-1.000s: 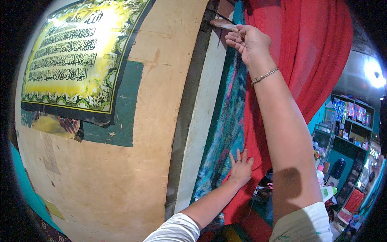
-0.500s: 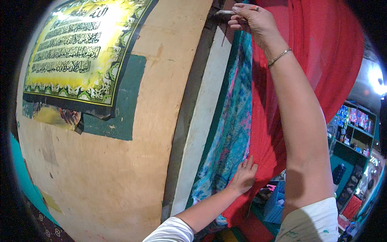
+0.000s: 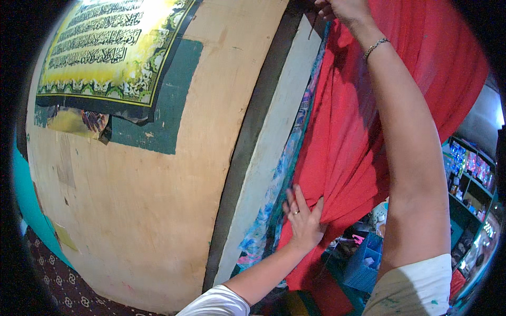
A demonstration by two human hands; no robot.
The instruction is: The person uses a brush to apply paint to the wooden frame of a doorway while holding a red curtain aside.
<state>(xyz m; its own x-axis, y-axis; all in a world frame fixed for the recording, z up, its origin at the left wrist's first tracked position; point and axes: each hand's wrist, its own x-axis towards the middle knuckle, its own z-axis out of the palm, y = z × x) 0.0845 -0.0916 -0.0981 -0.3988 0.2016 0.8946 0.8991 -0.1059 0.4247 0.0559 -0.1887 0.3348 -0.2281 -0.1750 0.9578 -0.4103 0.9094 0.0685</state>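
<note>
Tan wall (image 3: 132, 210), red curtain (image 3: 337, 131) under left grip (image 3: 305, 224), fingers apart, right grip (image 3: 345, 10) unclear.

looks like home: red curtain (image 3: 350, 137), calligraphy hanging (image 3: 105, 58) on board wall (image 3: 142, 210), crowded shelf unit (image 3: 478, 184).

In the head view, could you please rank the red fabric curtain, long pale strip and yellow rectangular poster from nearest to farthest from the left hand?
1. Red fabric curtain, at the left hand
2. Long pale strip, just left
3. Yellow rectangular poster, upper left

Yel. poster (image 3: 95, 73), blu. bskt (image 3: 359, 275)
</note>
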